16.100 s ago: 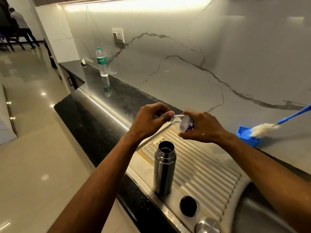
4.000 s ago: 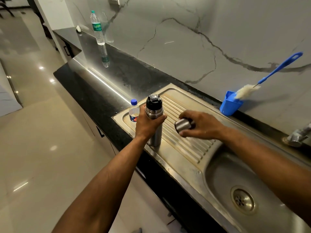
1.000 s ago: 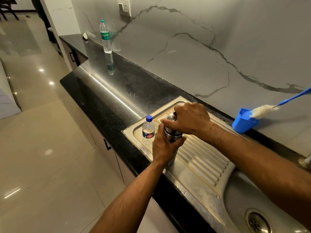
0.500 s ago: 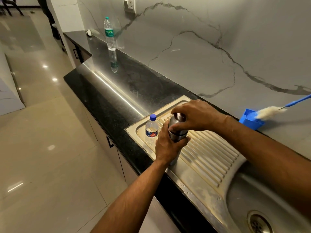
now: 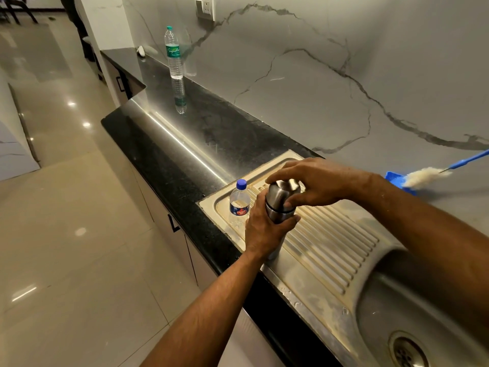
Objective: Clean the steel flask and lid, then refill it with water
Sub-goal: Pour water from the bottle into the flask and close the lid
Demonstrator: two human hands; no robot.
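Near the frame's centre, one steel flask (image 5: 278, 217) stands on the ribbed drainboard (image 5: 330, 250); the left hand (image 5: 266, 233) hides its lower body, fingers clamped round it. The right hand (image 5: 313, 182) covers part of the steel lid (image 5: 284, 190), fingers curled round its top. Two plastic bottles show: a small one (image 5: 239, 202) just left of the flask, a tall one (image 5: 173, 56) at upper left on the black surface (image 5: 185, 144). The blue cup (image 5: 397, 181) and brush (image 5: 426, 176) are partly hidden, handle cut off at the right edge. The basin (image 5: 397, 313) runs off lower right.
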